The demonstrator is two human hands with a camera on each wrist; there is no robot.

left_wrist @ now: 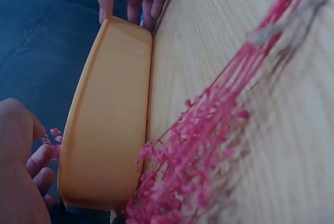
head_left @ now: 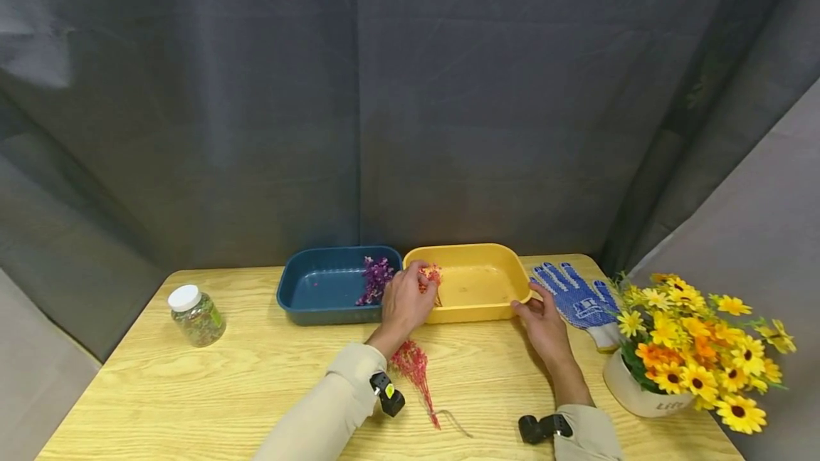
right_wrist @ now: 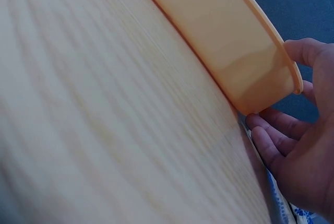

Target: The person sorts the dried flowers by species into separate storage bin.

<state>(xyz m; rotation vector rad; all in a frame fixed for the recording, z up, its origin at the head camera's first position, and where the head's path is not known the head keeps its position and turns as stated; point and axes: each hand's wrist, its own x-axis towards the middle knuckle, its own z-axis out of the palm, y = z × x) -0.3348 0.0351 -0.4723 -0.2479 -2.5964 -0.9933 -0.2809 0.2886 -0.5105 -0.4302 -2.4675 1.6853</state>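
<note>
My left hand (head_left: 407, 299) reaches over the left end of a yellow tray (head_left: 477, 313), its fingers curled at a small sprig of pinkish-red dried flowers (head_left: 431, 275). In the left wrist view pink blossoms (left_wrist: 56, 137) show between thumb and fingers; the sprig's stem is hidden there. My right hand (head_left: 542, 326) holds the tray's front right corner, thumb on the rim and fingers around the outside wall. Below the left hand a tied bunch of pink dried flowers (head_left: 413, 368) lies on the table, stems toward me.
A blue tray (head_left: 301, 315) with purple dried flowers (head_left: 376, 279) stands left of the yellow one. A jar with a white lid (head_left: 198, 319) is at far left. A blue-dotted glove (head_left: 583, 304) and potted yellow flowers (head_left: 698, 354) stand right. A dark curtain (head_left: 359, 105) hangs behind.
</note>
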